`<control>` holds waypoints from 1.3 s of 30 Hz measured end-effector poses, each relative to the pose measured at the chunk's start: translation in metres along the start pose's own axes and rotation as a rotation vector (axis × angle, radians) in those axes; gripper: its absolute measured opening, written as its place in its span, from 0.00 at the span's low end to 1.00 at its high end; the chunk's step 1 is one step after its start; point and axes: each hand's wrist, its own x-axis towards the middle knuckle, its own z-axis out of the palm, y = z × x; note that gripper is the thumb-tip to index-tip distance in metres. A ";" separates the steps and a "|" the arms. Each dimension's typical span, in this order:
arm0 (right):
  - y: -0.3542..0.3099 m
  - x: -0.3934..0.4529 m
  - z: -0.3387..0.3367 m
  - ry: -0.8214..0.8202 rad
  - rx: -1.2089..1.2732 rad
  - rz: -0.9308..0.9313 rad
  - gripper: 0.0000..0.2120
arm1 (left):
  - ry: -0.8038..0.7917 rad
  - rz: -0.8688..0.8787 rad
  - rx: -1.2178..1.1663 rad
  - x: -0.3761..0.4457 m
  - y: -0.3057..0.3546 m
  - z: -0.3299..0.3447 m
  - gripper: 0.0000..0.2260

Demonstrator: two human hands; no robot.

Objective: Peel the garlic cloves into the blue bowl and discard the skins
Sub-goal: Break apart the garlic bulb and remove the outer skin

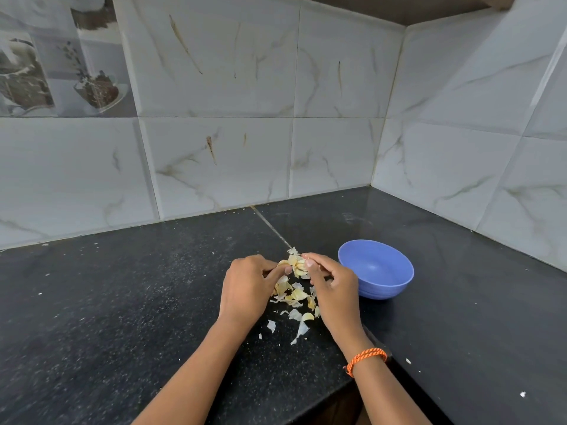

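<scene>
A: Starting nearest us, we note an orange band (366, 358) on the right wrist and loose skins (294, 299) strewn on the dark counter (122, 302) between the forearms. What do we record for the hands?

B: We record them close together above that litter. The left hand (245, 286) pinches one side of the garlic (297, 264) with thumb and forefinger; the right hand (333, 286) pinches the other side, its fingers curled round it. We judge the two-sided grip is there so that one hand steadies the piece while the other pulls skin away.

A: Is it one clove or a cluster?

B: We cannot tell; papery skin hides it. It is held clear of the counter, directly over the skins, which would explain why the scraps gather there.

A: And the bowl (376, 268)?

B: Just beside the right hand, on its far side, upright. We see no clove inside, though the near inner wall is hidden by the rim. We judge its place suits a short drop from the right hand.

A: Beyond that?

B: Marbled wall tiles (221, 164) meeting in a corner. Peeling is under way; the skins are not yet discarded.
</scene>
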 end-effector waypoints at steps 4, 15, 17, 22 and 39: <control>0.000 -0.002 0.001 0.036 -0.019 -0.040 0.12 | -0.065 -0.072 -0.212 -0.001 0.002 0.001 0.06; 0.003 -0.003 0.000 0.045 -0.066 -0.055 0.11 | -0.112 0.035 -0.221 -0.002 0.004 0.007 0.16; 0.003 -0.003 0.000 0.037 -0.065 -0.049 0.11 | -0.142 0.056 -0.161 -0.001 0.003 0.006 0.15; 0.004 -0.003 0.000 0.032 -0.075 -0.043 0.11 | -0.160 0.030 -0.059 -0.002 0.004 0.003 0.13; 0.007 -0.003 -0.001 0.010 -0.104 -0.032 0.12 | -0.043 -0.052 -0.247 -0.006 0.010 0.001 0.08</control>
